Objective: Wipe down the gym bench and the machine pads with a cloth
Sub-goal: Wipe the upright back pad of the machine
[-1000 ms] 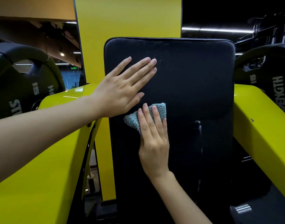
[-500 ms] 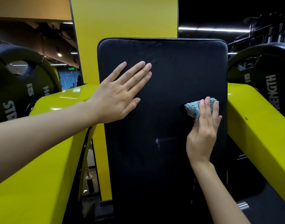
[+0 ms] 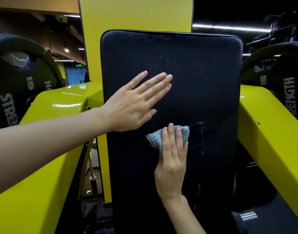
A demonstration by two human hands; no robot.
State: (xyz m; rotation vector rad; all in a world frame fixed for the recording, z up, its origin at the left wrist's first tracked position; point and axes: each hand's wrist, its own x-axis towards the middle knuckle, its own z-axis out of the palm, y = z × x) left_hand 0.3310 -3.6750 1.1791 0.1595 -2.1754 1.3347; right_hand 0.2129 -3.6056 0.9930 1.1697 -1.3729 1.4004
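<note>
While against the pad [image 3: 204, 81], cloth [image 3: 154, 140] under fingers [image 3: 167, 141]

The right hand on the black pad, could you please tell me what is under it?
A bunched blue cloth sticks out under the right hand, against the pad. The cloth's middle and the pad beneath are covered.

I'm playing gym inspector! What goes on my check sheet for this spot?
Surface: black machine pad, upright, with shiny streaks right of the cloth.
Job's things: blue cloth, bunched, against the pad's middle.
Clutter: small pale scrap, low on the left.
Hands: left hand flat on the pad; right hand presses the cloth with straight fingers.
Cables: nothing seen.
Surroundings: yellow frame arms on both sides, black weight plates behind them.
</note>
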